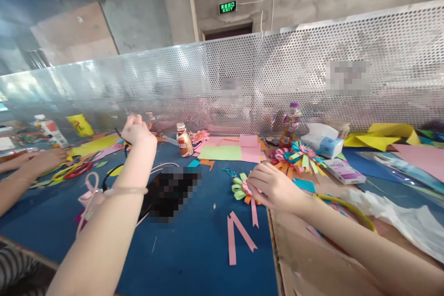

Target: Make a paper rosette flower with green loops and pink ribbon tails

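Observation:
My left hand [137, 132] is stretched far forward over the blue table cover [194, 245], fingers curled around a thin black strand I cannot make out clearly. My right hand [272, 187] rests on the cover and pinches a small paper flower [241, 188] with green, pink and orange petals. Two pink paper strips [239, 236] lie just in front of that flower. A finished stack of colourful paper flowers [298, 155] sits beyond my right hand.
Another person's hands [38, 162] work at the far left beside red and yellow scissors [71, 171]. Small bottles [184, 140], a drink bottle [290, 125], tissue packs [328, 145], coloured paper sheets [231, 150] and a perforated metal screen [243, 83] line the back.

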Motion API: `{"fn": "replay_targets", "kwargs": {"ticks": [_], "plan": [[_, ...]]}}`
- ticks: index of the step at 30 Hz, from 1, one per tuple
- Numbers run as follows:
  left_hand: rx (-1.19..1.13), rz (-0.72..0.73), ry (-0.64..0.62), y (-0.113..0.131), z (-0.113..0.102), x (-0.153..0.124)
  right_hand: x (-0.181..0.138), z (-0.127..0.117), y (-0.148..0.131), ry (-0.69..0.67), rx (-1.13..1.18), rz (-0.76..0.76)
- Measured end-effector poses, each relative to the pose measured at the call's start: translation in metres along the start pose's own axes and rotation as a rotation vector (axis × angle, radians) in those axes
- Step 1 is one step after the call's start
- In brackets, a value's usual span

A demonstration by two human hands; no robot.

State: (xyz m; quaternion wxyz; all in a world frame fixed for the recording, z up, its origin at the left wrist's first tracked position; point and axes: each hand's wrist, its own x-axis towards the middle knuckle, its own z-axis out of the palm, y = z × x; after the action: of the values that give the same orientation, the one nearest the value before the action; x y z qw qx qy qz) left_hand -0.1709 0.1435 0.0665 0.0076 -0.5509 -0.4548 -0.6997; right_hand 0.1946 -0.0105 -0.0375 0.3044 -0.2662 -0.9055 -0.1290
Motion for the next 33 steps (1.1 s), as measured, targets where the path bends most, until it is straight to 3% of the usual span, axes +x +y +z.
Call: {"fn": "replay_targets", "kwargs": {"ticks": [4, 9, 13, 17, 21, 26, 29, 33], "plan": [[-0.104, -0.124, 0.122, 0.022, 0.008, -0.028, 0.005, 0.003, -0.009, 0.025, 0.084, 0.022], [-0.392, -0.030, 0.102, 0.099, 0.011, -0.070, 0.014, 0.005, -0.023, 0.088, 0.186, 0.063], [-0.393, 0.087, 0.024, 0.148, 0.012, -0.099, 0.025, -0.002, -0.030, 0.218, 0.319, 0.270], [-0.311, 0.133, 0.029, 0.174, 0.005, -0.115, 0.031, 0.014, -0.014, 0.153, 0.253, 0.463], [-0.483, 0.101, 0.025, 0.183, -0.002, -0.120, 0.059, 0.057, 0.039, 0.022, 0.091, 0.555], [-0.719, 0.040, 0.068, 0.169, -0.004, -0.125, 0.141, 0.106, 0.117, -0.165, -0.137, 0.442], [-0.745, -0.046, 0.090, 0.158, -0.004, -0.129, 0.180, 0.133, 0.139, -0.308, -0.221, 0.329], [-0.741, -0.143, 0.090, 0.149, -0.004, -0.135, 0.199, 0.153, 0.148, -0.458, -0.303, 0.197]]}}
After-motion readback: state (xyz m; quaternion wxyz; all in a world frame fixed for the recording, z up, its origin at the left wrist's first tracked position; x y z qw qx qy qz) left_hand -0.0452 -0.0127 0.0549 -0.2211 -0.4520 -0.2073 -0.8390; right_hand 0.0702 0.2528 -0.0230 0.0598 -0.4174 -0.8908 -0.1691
